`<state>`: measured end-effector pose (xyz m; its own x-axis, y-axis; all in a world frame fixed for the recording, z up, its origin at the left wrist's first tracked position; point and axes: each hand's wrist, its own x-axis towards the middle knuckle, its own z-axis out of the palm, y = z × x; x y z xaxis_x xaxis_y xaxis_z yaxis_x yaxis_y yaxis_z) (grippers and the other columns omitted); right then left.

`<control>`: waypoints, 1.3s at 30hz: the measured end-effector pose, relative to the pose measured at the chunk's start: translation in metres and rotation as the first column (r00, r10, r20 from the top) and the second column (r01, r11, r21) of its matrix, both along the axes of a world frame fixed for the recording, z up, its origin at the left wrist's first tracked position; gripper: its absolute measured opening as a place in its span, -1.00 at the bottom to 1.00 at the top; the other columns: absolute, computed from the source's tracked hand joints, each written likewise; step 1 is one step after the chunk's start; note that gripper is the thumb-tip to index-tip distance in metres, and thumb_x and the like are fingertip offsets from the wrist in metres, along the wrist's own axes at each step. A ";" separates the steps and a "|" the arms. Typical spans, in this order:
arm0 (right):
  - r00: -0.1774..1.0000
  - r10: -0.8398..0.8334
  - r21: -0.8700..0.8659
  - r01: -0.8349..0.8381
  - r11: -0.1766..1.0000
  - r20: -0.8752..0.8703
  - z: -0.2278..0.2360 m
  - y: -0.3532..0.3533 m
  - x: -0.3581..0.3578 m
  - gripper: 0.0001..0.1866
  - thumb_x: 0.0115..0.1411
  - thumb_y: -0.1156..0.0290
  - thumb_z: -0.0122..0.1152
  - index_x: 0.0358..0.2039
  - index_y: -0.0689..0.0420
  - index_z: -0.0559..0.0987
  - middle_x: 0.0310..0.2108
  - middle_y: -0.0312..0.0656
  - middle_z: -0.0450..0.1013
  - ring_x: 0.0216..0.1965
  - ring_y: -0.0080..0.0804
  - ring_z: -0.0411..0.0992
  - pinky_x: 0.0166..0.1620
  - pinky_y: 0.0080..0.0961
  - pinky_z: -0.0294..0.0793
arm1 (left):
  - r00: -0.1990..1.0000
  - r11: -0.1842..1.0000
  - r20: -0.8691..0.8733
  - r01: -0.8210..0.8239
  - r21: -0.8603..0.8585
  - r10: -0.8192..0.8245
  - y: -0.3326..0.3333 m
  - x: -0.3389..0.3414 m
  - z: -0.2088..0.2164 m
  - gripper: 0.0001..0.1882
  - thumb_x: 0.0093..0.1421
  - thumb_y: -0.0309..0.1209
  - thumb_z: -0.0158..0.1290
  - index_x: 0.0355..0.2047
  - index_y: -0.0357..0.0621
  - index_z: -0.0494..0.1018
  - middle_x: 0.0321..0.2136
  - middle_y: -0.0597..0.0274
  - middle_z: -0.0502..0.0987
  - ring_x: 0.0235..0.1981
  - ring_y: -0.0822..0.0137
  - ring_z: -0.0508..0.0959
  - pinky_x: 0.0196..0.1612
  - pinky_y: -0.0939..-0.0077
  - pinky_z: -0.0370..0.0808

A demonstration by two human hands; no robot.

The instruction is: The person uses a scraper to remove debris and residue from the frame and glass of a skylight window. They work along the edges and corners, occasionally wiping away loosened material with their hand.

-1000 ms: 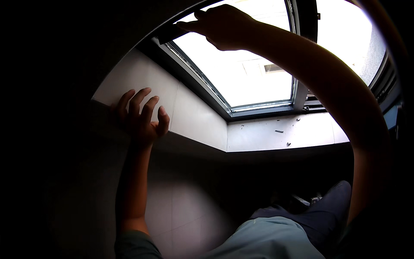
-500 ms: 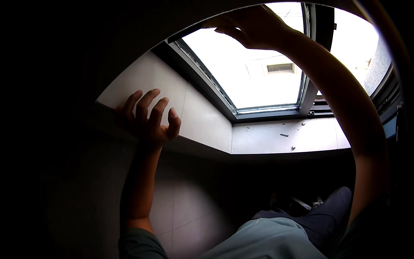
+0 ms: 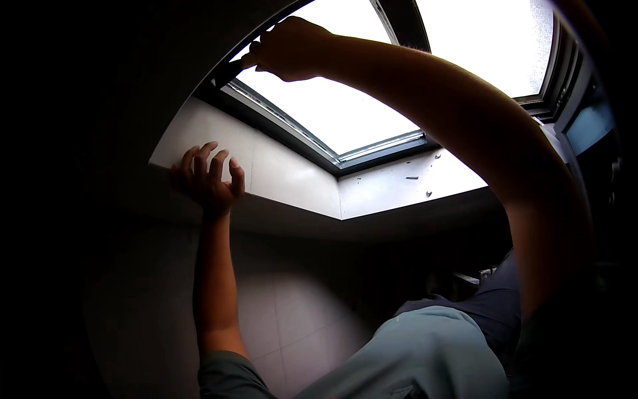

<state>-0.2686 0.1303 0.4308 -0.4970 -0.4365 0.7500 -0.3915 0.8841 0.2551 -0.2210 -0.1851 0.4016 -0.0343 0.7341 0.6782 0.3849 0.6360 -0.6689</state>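
My right hand (image 3: pixel 292 50) is raised across the window, closed around what looks like a scraper (image 3: pixel 229 73) with a dark, wide, flat end. That end is at the left side of the dark window frame (image 3: pixel 286 136), near the pane (image 3: pixel 325 93); whether it touches is too dark to tell. My left hand (image 3: pixel 209 179) is held up at the edge of the pale tiled window reveal (image 3: pixel 219 143). Its fingers are apart and loosely curled, with nothing in them.
On the white sill (image 3: pixel 392 189) lie several small dark bits. A second window panel (image 3: pixel 492 40) stands to the right behind a dark upright. Below the reveal is a tiled wall (image 3: pixel 299 312). Much of the left side is in deep shadow.
My right hand has moved left and down, from the upper part of the pane to the left frame, bringing the scraper into view. The view has shifted a little; my left hand remains at the reveal.
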 end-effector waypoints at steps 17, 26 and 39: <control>0.971 -0.238 -0.340 0.215 0.916 -0.025 -0.090 0.108 0.073 -0.51 0.42 0.32 0.17 0.35 -0.15 0.46 -0.21 0.06 0.64 -0.50 -0.46 0.63 -0.53 -0.61 0.60 | 0.999 0.999 -0.042 -0.035 -0.027 0.034 -0.002 0.001 -0.004 -0.78 0.26 -0.10 -0.01 -0.30 0.15 0.55 -0.10 0.40 0.58 0.11 0.21 0.43 0.37 -0.08 -0.02; 0.825 -0.290 -0.090 0.377 0.922 0.485 -0.018 0.108 0.073 -0.51 0.33 0.44 0.15 0.27 0.08 0.47 -0.39 -0.03 0.60 -0.45 -0.24 0.59 -0.40 -0.32 0.56 | 1.000 0.999 -0.018 -0.014 -0.051 0.013 -0.006 -0.002 -0.002 -0.73 0.25 -0.07 -0.03 -0.27 0.13 0.56 -0.11 0.35 0.60 0.13 0.19 0.44 0.40 -0.05 -0.06; 0.812 -0.439 0.184 0.399 0.898 0.384 0.005 0.107 0.060 -0.48 0.36 0.47 0.01 0.34 0.04 0.39 -0.49 -0.13 0.53 -0.62 -0.43 0.44 -0.55 -0.43 0.33 | 0.999 0.998 0.017 0.035 -0.056 -0.034 -0.006 -0.002 -0.003 -0.71 0.26 -0.07 -0.04 -0.25 0.10 0.56 -0.10 0.34 0.62 0.17 0.20 0.44 0.46 -0.05 -0.15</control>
